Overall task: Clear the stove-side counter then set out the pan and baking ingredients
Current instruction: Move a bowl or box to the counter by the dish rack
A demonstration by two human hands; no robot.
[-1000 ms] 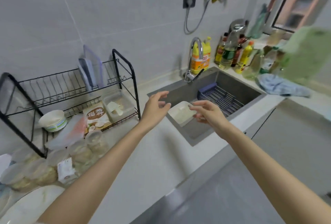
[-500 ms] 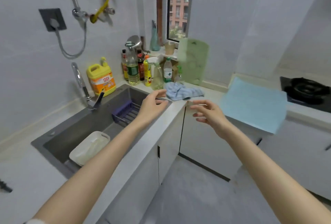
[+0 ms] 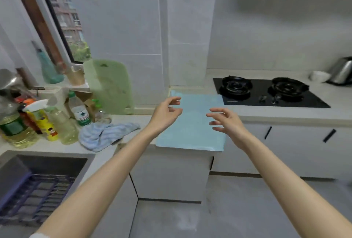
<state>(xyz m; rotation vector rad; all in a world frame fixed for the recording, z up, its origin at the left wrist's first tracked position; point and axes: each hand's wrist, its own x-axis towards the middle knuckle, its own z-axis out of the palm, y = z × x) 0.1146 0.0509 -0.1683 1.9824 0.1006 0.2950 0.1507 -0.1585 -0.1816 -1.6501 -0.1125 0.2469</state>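
Beside the stove (image 3: pixel 266 93) a blue mat (image 3: pixel 192 133) covers the counter (image 3: pixel 285 117); cloth (image 3: pixel 102 135) nearby.

Nothing is legible: the green-and-white label on the clear bottle (image 3: pixel 80 113) just left of the green chopping board (image 3: pixel 110 85), the green label on the oil bottle (image 3: pixel 14 129) farther left of that board, and the small pale mark on the hob (image 3: pixel 257 85) to the board's right are all too blurred to read.
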